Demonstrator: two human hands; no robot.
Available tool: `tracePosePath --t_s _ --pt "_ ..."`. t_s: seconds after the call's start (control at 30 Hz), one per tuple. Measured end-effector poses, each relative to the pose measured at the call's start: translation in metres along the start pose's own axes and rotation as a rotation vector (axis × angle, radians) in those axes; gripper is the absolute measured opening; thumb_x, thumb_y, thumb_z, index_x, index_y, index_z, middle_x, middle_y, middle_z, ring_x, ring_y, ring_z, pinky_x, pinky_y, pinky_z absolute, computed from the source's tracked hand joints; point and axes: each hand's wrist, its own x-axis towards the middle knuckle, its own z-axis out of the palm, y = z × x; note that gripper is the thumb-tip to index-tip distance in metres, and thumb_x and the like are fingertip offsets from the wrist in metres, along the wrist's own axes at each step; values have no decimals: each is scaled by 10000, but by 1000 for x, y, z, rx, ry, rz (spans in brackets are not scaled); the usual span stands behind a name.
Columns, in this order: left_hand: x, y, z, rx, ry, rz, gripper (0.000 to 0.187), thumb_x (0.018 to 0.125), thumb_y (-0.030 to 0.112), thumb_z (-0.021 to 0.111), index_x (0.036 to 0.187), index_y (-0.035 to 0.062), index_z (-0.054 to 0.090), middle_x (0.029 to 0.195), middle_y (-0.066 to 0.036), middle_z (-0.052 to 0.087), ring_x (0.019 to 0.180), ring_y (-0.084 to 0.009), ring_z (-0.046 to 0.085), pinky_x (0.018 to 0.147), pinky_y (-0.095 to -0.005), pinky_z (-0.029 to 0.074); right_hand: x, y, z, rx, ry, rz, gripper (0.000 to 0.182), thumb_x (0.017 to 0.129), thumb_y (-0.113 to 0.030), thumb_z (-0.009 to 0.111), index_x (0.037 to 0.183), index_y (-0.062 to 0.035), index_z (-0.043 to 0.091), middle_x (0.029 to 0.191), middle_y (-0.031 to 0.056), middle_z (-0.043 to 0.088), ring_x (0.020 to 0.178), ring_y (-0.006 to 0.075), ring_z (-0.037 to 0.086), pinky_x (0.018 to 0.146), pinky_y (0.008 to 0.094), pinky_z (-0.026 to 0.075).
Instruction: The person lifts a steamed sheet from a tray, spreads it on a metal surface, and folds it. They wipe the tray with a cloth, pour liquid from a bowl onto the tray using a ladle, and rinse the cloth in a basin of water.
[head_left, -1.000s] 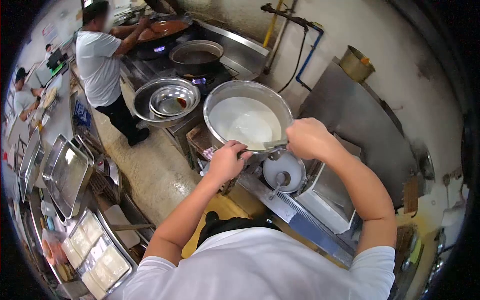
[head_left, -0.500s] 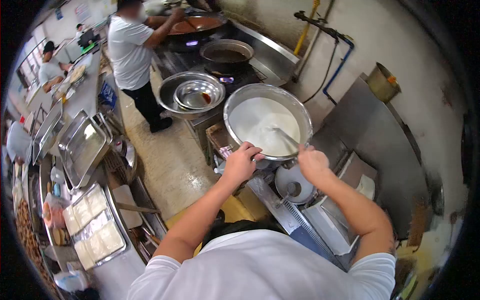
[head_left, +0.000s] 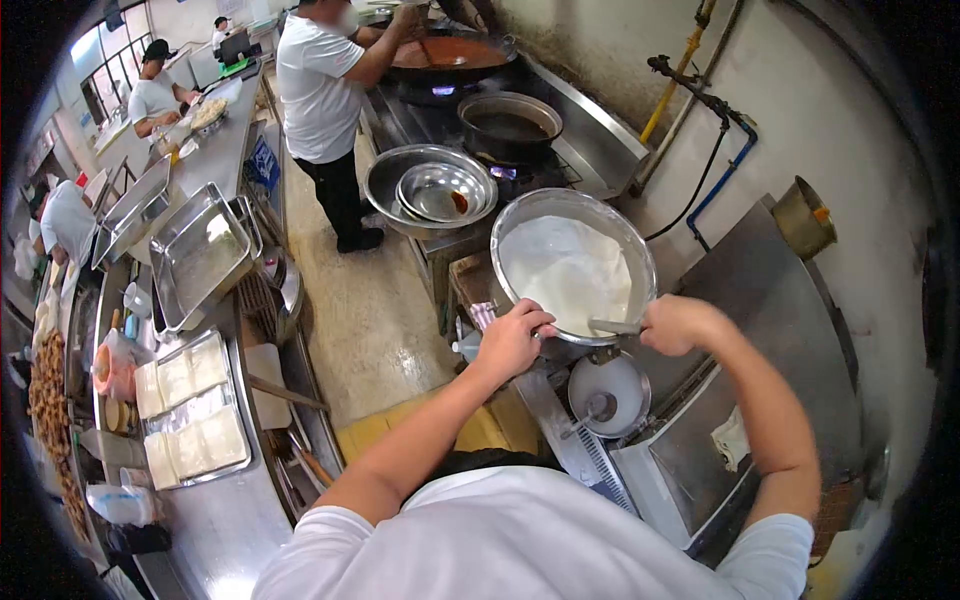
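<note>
A large metal bowl (head_left: 648, 250) of white liquid (head_left: 565, 265) stands in front of me. My left hand (head_left: 514, 341) grips its near rim, fingers curled over the edge. On the bowl's right side, my right hand (head_left: 684, 325) is closed round the grey handle of a stirring tool (head_left: 613, 327). The far end of that tool is sunk in the liquid and hidden. Just below the bowl sits a smaller pan with pale contents (head_left: 628, 392), a ladle (head_left: 598, 406) resting in it.
Nested steel bowls (head_left: 380, 180) and a dark pot (head_left: 510, 122) stand beyond, near lit burners. A co-worker (head_left: 325, 90) stirs a wok of red sauce (head_left: 450, 52). At left, a counter holds metal trays (head_left: 200, 262) and white slabs (head_left: 200, 445). Steel panelling (head_left: 760, 290) lines the right.
My right hand has swept the stirring tool toward the bowl's near right side, its handle now lying flatter. The left hand stays on the rim. The whole view has shifted.
</note>
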Motion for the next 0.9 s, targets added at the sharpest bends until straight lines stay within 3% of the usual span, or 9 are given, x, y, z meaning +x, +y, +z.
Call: tracePosePath --t_s 0.13,0.17,0.3,0.4,0.47,0.63,0.73,0.83,0.9 --pt "0 4 -4 -15 -20 -25 162 927 235 713 1045 135 761 1089 -55 686 940 -314 700 800 -428 563 11 -55 59 10 305 186 229 898 -128 610 1017 49 691 950 251 729 893 404 734 810 492 591" --pt "0 6 -7 -12 -24 -26 164 927 236 713 1047 135 761 1089 -57 686 939 -316 700 801 -429 563 21 -60 79 -54 405 185 260 894 -107 602 1097 52 637 904 241 720 821 391 746 731 468 615" --pt "0 1 -1 16 -12 -7 183 925 259 720 1046 129 763 1089 -64 686 923 -318 704 781 -423 561 28 -41 113 -253 642 245 255 888 -78 604 1110 45 627 831 213 714 692 335 751 555 387 613" --pt "1 -3 5 -19 18 13 194 918 275 729 1029 121 769 1079 -68 689 911 -309 704 767 -411 557 11 -15 88 -153 414 199 242 902 -69 588 1078 84 651 883 215 730 841 363 757 733 440 626" --pt "2 0 4 -15 7 3 193 917 266 733 1027 112 773 1071 -67 690 909 -298 705 770 -401 555 -3 -7 51 -54 200 224 252 854 -96 652 1050 57 692 962 255 728 881 401 738 752 445 608" --pt "4 3 3 -10 -8 -21 187 921 255 733 1031 109 773 1069 -68 688 905 -300 705 768 -400 551 -8 6 -30 -36 -210 235 278 891 -211 615 972 24 740 923 248 728 860 387 720 745 474 569" --pt "5 1 6 -22 13 -4 179 918 247 737 1025 108 771 1066 -65 685 878 -306 701 751 -405 546 5 18 -13 -4 -109 -17 273 890 -203 600 947 22 743 891 251 724 861 391 721 745 476 569" --pt "4 -1 9 -47 25 -8 169 908 234 744 1018 108 769 1061 -63 682 859 -306 696 740 -402 544 -5 -41 13 91 85 170 233 875 -133 591 902 43 742 914 276 722 885 403 730 792 494 587" --pt "4 0 8 -50 21 -29 163 901 225 750 1013 108 768 1056 -64 679 852 -304 693 734 -400 544 6 -60 47 80 223 146 292 869 -85 592 1110 54 682 928 272 720 851 402 741 753 488 606"
